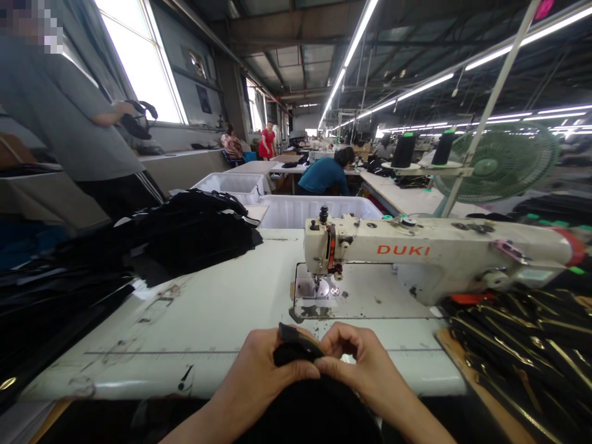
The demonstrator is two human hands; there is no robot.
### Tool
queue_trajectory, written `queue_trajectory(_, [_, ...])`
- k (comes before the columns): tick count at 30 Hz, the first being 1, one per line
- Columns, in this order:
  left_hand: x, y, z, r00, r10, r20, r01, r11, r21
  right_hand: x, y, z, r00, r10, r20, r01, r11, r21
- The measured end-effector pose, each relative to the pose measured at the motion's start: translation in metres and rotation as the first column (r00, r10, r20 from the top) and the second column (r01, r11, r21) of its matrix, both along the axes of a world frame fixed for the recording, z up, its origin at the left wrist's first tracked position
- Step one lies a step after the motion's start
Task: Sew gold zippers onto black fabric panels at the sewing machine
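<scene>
The black cloth (324, 410) is at 6 o'clock, over the counter's (222, 314) near edge, pinched by the left hand (271, 364) and right hand (356, 364), 2 thumbs close together. It looks light, soft and hardly fragile, probably best gripped along its curved, seemingly stiffer edge.

Bright windows (143, 61) stand left of strip lights (361, 31).

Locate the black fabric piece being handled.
The black fabric piece is at bottom centre in the head view, held between left hand and right hand, nearer than the DUKI sewing machine.
</scene>
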State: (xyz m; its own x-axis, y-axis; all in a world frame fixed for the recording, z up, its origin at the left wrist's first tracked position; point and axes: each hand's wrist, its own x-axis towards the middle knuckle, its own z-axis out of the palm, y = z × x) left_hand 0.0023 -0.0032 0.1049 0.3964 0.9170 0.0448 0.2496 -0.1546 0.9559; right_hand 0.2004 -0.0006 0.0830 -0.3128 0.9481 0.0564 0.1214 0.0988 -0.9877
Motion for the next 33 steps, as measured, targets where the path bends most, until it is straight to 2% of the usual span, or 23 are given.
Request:
queue_trajectory(3, [-0.004,0.004,0.0,0.999,-0.014,0.038,0.016,0.998,-0.065,0.0,0.005,0.007,0.991,0.082,0.103,-0.084,0.996,0.022])
queue_trajectory(5, [-0.01,0.008,0.001,0.999,-0.002,0.035,0.005,0.995,-0.096,0.001,0.01,0.009,0.964,0.176,0.199,-0.176,0.984,-0.018])
queue_trajectory(7, [-0.02,0.014,0.001,0.997,0.08,0.01,-0.078,0.992,-0.097,0.003,0.014,0.008,0.93,0.228,0.288,-0.219,0.974,-0.063])
queue_trajectory(10, [-0.039,0.024,0.001,0.959,0.282,0.015,-0.28,0.956,-0.092,0.006,0.019,0.006,0.904,0.213,0.369,-0.206,0.977,-0.061])
queue_trajectory(13, [-0.057,0.031,-0.002,0.916,0.393,0.081,-0.371,0.906,-0.202,0.009,0.025,0.009,0.883,0.239,0.404,-0.248,0.968,-0.03])
queue_trajectory(17, [-0.07,0.031,-0.006,0.888,0.44,0.132,-0.375,0.861,-0.344,0.009,0.038,0.021,0.805,0.368,0.465,-0.396,0.918,-0.04])
queue_trajectory(20, [-0.076,0.028,-0.009,0.867,0.469,0.168,-0.379,0.84,-0.389,0.006,0.047,0.03,0.749,0.476,0.461,-0.489,0.867,-0.1])
queue_trajectory(24, [-0.087,0.026,-0.015,0.841,0.505,0.195,-0.363,0.793,-0.489,0.003,0.049,0.036,0.714,0.566,0.412,-0.532,0.821,-0.207])
queue_trajectory(28, [-0.091,0.023,-0.019,0.824,0.525,0.213,-0.378,0.789,-0.484,0.001,0.045,0.039,0.707,0.564,0.426,-0.565,0.813,-0.14])
queue_trajectory(33, [-0.081,0.018,-0.017,0.817,0.516,0.258,-0.352,0.8,-0.487,-0.006,0.036,0.039,0.697,0.6,0.394,-0.621,0.779,-0.088])
